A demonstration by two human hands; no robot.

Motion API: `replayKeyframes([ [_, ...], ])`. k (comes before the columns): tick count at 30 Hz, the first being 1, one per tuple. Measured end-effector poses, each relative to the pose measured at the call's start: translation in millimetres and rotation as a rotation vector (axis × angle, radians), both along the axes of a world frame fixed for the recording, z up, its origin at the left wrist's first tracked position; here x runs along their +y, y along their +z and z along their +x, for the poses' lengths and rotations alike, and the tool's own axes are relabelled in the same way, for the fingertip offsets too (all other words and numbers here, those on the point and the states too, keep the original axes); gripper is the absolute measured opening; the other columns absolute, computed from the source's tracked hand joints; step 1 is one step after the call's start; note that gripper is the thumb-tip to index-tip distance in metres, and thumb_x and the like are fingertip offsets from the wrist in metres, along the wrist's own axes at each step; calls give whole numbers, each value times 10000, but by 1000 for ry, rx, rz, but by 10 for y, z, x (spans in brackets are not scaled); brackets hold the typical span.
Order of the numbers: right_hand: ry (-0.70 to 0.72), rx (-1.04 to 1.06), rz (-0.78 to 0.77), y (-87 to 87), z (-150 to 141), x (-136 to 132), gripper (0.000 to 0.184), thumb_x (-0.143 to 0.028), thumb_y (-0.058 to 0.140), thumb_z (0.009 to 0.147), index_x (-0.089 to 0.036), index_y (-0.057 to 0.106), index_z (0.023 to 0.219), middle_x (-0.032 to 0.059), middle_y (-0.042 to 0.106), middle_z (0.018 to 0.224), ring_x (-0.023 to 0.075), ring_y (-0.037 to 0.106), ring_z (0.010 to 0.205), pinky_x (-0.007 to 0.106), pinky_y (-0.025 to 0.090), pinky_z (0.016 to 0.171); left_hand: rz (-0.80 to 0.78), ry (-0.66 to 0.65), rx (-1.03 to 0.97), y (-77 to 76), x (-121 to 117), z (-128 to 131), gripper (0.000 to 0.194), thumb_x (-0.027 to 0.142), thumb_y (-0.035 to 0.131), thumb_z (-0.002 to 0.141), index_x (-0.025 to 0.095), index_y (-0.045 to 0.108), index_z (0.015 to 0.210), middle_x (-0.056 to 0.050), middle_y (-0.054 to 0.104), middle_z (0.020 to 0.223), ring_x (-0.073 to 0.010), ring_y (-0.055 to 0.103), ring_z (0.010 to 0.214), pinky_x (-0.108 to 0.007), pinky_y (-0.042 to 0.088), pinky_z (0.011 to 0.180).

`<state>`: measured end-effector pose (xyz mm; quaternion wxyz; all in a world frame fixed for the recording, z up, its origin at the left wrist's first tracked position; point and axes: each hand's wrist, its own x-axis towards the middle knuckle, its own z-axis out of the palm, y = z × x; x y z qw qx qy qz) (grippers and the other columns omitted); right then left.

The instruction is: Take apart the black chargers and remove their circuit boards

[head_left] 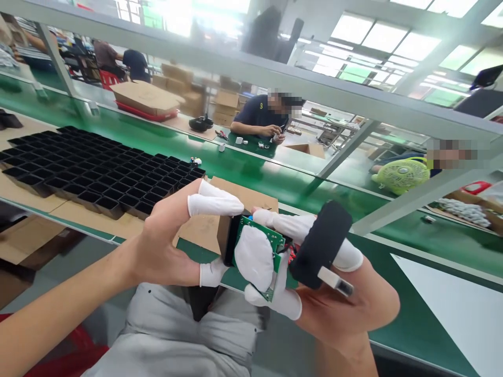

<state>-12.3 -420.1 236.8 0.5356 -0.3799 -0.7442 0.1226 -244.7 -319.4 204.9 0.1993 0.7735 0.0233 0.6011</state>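
Observation:
My left hand (159, 241), with white finger cots on thumb and fingers, grips a black box-shaped housing (226, 241) by its sides. Against the housing's open end sits a green circuit board (277, 241), its edge at or just inside the opening. A lump of white putty-like material (254, 259) covers much of the board's face. My right hand (349, 303), also in finger cots, pinches the board along its edges. Across that hand lies a black end piece (324, 243) with a white-and-metal plug (336, 281), joined to the board by red and black wires.
Rows of open black housings (106, 167) stand on cardboard at the left. A green conveyor belt (220, 162) runs beyond the bench under a white metal frame. Across it, a person (255, 118) handles small parts. A green fan (404, 175) and a white sheet (451, 303) are at the right.

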Motion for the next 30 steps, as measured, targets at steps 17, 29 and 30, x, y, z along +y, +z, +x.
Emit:
replayKeyframes([
  [17,65,-120,210,109,-93,-128,921,-132,1024,824,-423,676,1626,57,873,1380,391,886,1142,509,773,989,111,85,41,142,-155,-69,723,250,989,834,251,722,1506,-113,857,1231,-318,816,1037,-444,707,866],
  [29,-8,-147,138,-96,26,41,842,-97,998,832,-374,721,1577,72,863,1392,362,870,1181,452,759,1004,79,74,71,-28,79,28,775,226,977,827,263,707,1553,-105,867,1227,-291,812,988,-416,731,845],
  [30,1,-157,118,-112,25,71,864,-94,996,834,-371,702,1599,74,860,1398,357,868,1188,448,754,1012,72,75,79,-75,101,34,785,214,974,824,264,703,1560,-105,868,1229,-285,811,991,-418,734,858],
])
